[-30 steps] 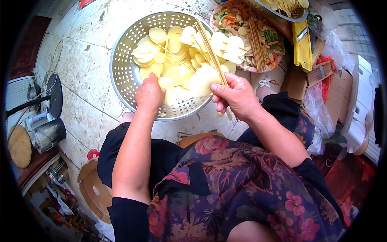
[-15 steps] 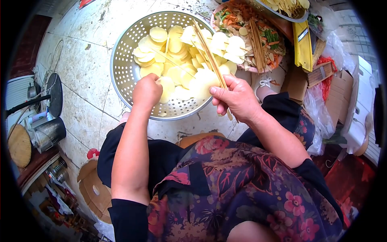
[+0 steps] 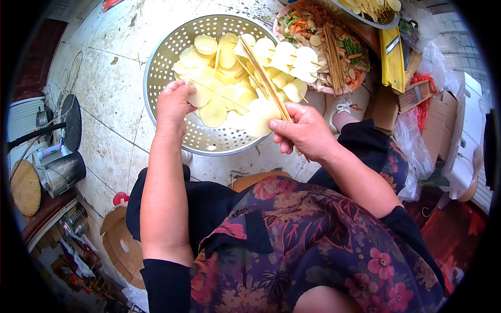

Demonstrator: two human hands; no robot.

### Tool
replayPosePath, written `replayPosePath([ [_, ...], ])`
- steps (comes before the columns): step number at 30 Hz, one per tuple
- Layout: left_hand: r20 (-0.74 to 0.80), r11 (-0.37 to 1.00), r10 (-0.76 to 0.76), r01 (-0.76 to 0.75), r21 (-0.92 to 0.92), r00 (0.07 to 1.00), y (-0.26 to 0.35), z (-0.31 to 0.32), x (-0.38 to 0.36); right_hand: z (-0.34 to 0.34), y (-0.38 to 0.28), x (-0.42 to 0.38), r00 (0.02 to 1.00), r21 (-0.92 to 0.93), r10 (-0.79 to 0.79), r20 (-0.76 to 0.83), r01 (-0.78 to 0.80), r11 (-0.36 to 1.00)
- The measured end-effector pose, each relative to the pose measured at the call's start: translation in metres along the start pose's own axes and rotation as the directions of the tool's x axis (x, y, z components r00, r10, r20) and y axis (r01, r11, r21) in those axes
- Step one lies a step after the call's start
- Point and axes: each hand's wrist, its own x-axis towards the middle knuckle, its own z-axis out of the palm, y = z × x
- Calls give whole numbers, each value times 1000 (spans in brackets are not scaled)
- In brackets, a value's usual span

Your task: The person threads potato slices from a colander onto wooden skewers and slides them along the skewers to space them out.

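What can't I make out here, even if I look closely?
- Colander's floor: head view, partly covered by pale slices.
- Number of sticks in the right hand: head view, bunched together, partly behind its fingers.
- Upper metal bowl's far side: head view, cut off by the top edge.
- Small items at lower left: head view, too small and dim.

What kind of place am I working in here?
Probably a home or small-shop food prep area: a metal colander of pale slices, a tray of cut vegetables, and a dirty tiled floor.
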Motion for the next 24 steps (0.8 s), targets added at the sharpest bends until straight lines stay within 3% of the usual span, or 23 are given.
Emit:
replayPosePath([
  [1, -14, 992, -8, 6, -126, 1000, 1, 0, 0, 0, 0, 0, 1000, 0, 0, 0, 0, 1000],
  [2, -15, 992, -7, 6, -126, 1000, 1, -1, 0, 0, -1, 0, 1000, -1, 1, 0, -1, 1000],
  [5, 79, 995, -14, 21, -94, 997, -3, -3, 0, 0, -2, -1, 1000, -3, 3, -3, -3, 1000],
  [7, 46, 996, -62, 59, 67, 997, -11, 2, 1, 0, -2, -1, 1000, -4, 3, -6, -3, 1000],
  [9, 47, 996, -82, 83, -10, 996, -10, 2, 2, 0, -2, -2, 1000, -7, -3, -7, 3, 1000],
  [11, 82, 943, 0, 27, -332, 997, -10, -4, 8, 0, -1, -2, 1000, -10, 0, -4, 0, 1000],
  [22, 106, 848, 6, 51, -528, 994, -4, -6, 9, 1, -1, -3, 1000, -18, -7, -2, 7, 1000],
  [24, 35, 831, -3, 23, -556, 999, -2, -9, 10, 2, -2, -4, 1000, -22, 5, -8, -5, 1000],
])
